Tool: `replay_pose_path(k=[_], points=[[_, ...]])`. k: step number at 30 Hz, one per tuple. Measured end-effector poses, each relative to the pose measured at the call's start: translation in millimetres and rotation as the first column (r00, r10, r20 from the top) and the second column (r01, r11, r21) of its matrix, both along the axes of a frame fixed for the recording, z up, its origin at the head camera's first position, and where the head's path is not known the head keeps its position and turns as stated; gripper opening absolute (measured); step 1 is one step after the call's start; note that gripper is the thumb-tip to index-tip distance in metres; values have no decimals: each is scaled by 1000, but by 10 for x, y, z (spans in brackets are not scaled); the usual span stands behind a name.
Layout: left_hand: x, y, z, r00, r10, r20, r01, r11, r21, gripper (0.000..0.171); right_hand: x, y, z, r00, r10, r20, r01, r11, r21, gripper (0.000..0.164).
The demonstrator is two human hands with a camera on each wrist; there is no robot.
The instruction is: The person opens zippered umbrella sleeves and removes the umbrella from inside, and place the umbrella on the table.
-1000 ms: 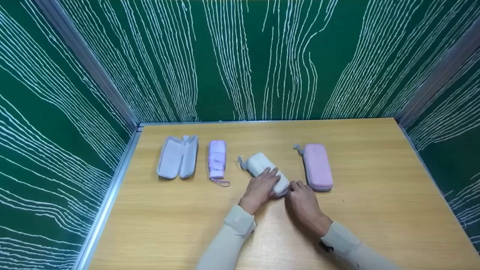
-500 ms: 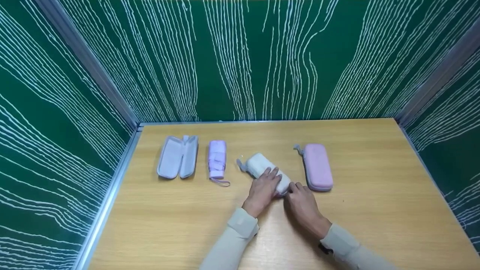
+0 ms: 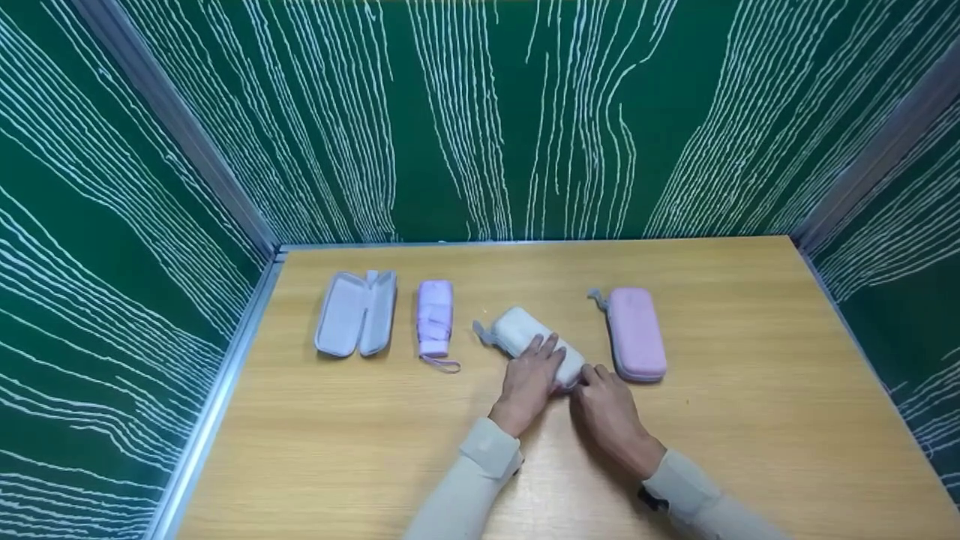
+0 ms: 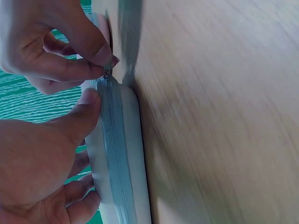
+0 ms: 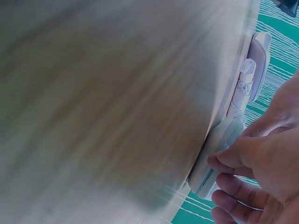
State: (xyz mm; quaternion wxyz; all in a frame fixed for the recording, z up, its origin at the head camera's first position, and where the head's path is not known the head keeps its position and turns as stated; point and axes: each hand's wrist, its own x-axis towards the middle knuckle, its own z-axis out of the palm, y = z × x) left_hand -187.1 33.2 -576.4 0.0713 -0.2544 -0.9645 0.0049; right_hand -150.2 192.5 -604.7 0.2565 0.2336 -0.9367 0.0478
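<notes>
A pale grey zippered hard case point(image 3: 517, 326) lies slantwise on the table, with a fabric tab at its far left end. My left hand point(image 3: 529, 382) holds it, fingers laid over the top and thumb point(image 4: 86, 105) against the zipper side. At the case's near right corner, my right hand point(image 3: 609, 409) pinches the zipper pull point(image 4: 107, 73) between thumb and forefinger. Along the side seen in the left wrist view, the zipper teeth point(image 4: 114, 140) are joined. The case's inside is hidden.
To the right, close to my right hand, lies a closed pink zippered case point(image 3: 637, 334). A folded purple umbrella point(image 3: 435, 315) with a wrist loop and an open grey case point(image 3: 343, 315) lie at left. Green white-lined panels point(image 3: 450, 120) border the wooden table point(image 3: 337, 450).
The pale grey case has shifted very slightly to the right. My left hand has moved a little right with it, while my right hand stays at the same corner, pinching the pull.
</notes>
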Motion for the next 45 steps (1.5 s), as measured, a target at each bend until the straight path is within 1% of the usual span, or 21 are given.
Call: replay_pose_path(k=[3, 5, 7, 10, 12, 14, 16, 19, 21, 22, 25, 27, 32, 39, 45], points=[[2, 24, -14, 1000, 21, 5, -21, 1000, 18, 50, 3, -1, 4, 1000, -2, 14, 2, 1000, -9, 6], [11, 38, -18, 999, 36, -7, -36, 999, 27, 50, -1, 1, 4, 1000, -6, 27, 6, 1000, -18, 5], [15, 49, -34, 998, 47, -34, -46, 998, 32, 50, -4, 7, 4, 999, -14, 37, 15, 1000, -28, 5], [14, 41, -44, 996, 44, -71, -43, 999, 8, 53, -3, 22, 9, 999, -33, 37, 35, 999, -37, 8], [-7, 17, -40, 997, 27, -76, -28, 999, -15, 55, -6, 33, 12, 998, -49, 41, 51, 998, -42, 10], [-49, -26, -27, 999, -1, -55, -1, 999, -36, 56, -12, 44, 15, 997, -62, 50, 65, 997, -41, 11], [-106, -88, -13, 999, -32, -10, 32, 999, -40, 55, -20, 56, 17, 996, -71, 61, 73, 997, -39, 10], [-204, -204, -1, 995, -66, 72, 66, 998, 7, 54, -28, 72, 23, 994, -77, 76, 80, 996, -38, 6], [-256, -285, 1, 991, -70, 117, 64, 996, 55, 54, -31, 87, 30, 993, -77, 88, 82, 996, -46, 6], [-278, -321, 2, 989, -69, 128, 59, 995, 76, 54, -33, 94, 34, 993, -78, 93, 83, 995, -53, 7], [-316, -403, 11, 988, -58, 146, 39, 990, 133, 53, -37, 111, 45, 990, -79, 115, 89, 993, -78, 11], [-325, -428, 19, 988, -54, 146, 32, 989, 145, 51, -39, 117, 52, 989, -82, 126, 93, 992, -85, 12], [-311, -414, 45, 991, -31, 131, 11, 988, 151, 49, -46, 119, 59, 984, -96, 151, 109, 991, -79, 11], [-255, -310, 58, 998, 23, 50, -29, 993, 112, 49, -46, 120, 66, 976, -127, 176, 139, 989, -53, 6], [-211, -236, 27, 997, 75, -21, -73, 995, 75, 46, -23, 106, 66, 977, -138, 163, 145, 989, -34, 5]])
